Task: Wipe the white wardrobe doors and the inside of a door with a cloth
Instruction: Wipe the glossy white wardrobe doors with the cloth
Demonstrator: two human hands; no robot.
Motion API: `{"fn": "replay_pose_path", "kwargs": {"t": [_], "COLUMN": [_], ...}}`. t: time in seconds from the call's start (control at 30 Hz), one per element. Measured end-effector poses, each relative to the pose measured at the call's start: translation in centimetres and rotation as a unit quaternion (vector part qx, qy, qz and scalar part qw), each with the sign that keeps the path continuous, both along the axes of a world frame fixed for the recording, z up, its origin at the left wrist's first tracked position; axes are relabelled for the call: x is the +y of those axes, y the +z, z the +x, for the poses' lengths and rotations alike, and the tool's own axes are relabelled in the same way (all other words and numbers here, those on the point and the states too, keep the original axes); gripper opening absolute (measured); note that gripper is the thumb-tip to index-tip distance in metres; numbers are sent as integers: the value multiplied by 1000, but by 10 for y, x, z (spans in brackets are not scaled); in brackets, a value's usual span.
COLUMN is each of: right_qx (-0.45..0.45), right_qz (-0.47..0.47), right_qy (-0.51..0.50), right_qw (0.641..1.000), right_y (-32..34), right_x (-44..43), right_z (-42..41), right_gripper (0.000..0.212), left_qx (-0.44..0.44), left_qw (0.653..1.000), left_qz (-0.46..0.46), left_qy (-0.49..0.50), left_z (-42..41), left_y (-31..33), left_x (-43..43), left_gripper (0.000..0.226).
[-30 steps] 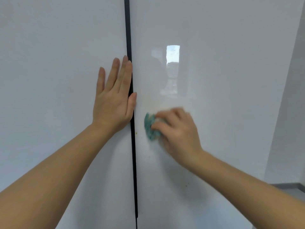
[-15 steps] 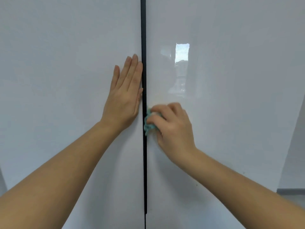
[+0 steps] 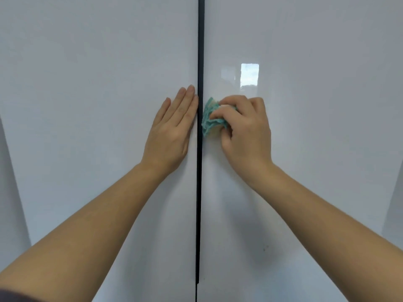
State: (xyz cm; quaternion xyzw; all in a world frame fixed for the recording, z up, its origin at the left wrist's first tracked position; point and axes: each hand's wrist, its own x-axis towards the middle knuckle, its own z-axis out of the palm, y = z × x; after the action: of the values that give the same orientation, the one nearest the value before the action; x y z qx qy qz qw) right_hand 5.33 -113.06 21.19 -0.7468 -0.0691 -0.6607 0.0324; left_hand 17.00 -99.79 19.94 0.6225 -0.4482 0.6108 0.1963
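Two glossy white wardrobe doors fill the view, the left door (image 3: 87, 105) and the right door (image 3: 327, 127), split by a dark vertical gap (image 3: 199, 203). My left hand (image 3: 172, 129) lies flat on the left door with straight fingers, its fingertips beside the gap. My right hand (image 3: 246, 131) grips a crumpled teal cloth (image 3: 210, 119) and presses it against the right door just right of the gap. Part of the cloth is hidden under my fingers.
A bright window reflection (image 3: 249, 75) shows on the right door above my right hand. A small dark speck (image 3: 264, 249) sits lower on that door. Narrow grey wall strips show at the far left (image 3: 8, 192) and far right (image 3: 394, 203).
My right hand has carried the cloth left to the gap's edge and slightly upward. My left hand stays flat on the left door. The view has shifted so the gap sits near centre.
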Motion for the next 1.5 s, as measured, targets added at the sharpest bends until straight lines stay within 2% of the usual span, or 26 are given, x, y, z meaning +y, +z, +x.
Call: {"fn": "replay_pose_path", "kwargs": {"t": [0.13,0.37,0.73,0.97,1.03,1.1,1.2,1.27,1.3,1.4,1.5], "right_qx": [1,31,61,136,164,202,233,224,223,232,245], "right_qz": [-45,-69,-79,-161,-146,-92,80,239,329,541,634], "right_qy": [-20,-3,18,10,15,35,99,158,190,277,362], "right_qw": [999,997,995,977,975,974,964,931,898,759,638], "right_y": [-15,-64,-159,-256,-260,-254,-240,-227,-221,-208,-205], "right_x": [3,2,-1,-12,-12,-9,-7,-6,-6,-7,-13], "right_z": [11,8,3,-8,-10,-15,-36,-53,-62,-86,-108], "right_gripper": [31,29,20,26,25,21,37,49,55,68,54], "left_qx": [-27,-33,55,115,124,137,167,187,198,243,309], "left_qw": [999,999,997,992,990,988,985,982,980,970,949], "left_qz": [28,-6,-40,-18,-9,0,3,1,-5,-14,45], "left_qy": [8,11,30,52,61,66,50,35,26,-11,-41], "left_z": [6,10,-6,-16,-19,-25,-35,-44,-51,-77,-106], "left_y": [2,-4,-65,-102,-109,-116,-125,-131,-134,-146,-164], "left_x": [10,1,-3,4,6,9,13,16,18,21,23], "left_gripper": [50,52,48,51,52,52,56,58,57,48,40]}}
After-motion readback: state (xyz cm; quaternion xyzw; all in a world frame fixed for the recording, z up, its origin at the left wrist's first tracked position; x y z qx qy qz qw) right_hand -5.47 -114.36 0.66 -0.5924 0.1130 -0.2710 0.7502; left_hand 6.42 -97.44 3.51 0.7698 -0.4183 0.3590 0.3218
